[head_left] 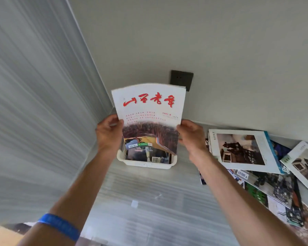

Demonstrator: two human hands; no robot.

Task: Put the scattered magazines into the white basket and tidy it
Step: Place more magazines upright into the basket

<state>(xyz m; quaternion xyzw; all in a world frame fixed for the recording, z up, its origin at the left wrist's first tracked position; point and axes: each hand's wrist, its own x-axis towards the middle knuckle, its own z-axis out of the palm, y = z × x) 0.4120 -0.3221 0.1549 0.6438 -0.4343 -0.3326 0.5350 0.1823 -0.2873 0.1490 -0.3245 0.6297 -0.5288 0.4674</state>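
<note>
The left hand [109,132] and the right hand [190,134] each grip one side of a magazine [149,110] with red letters on its white cover. The fingers are closed around its edges. The magazine stands upright, and its bottom end is down inside the white basket [148,165].

The basket sits on the surface [149,201], close to the wall and near the corner. A few other magazines are already inside it, standing up behind the front wall.

So the job looks partly done. This magazine seems to be going in now, or getting pushed straight.

There is more to do. A pile of magazines [256,166] lies spread out on the surface to the right of the basket, some on top of others. They all need to go in too. After that, the basket will likely need tidying so everything stands neat.
</note>
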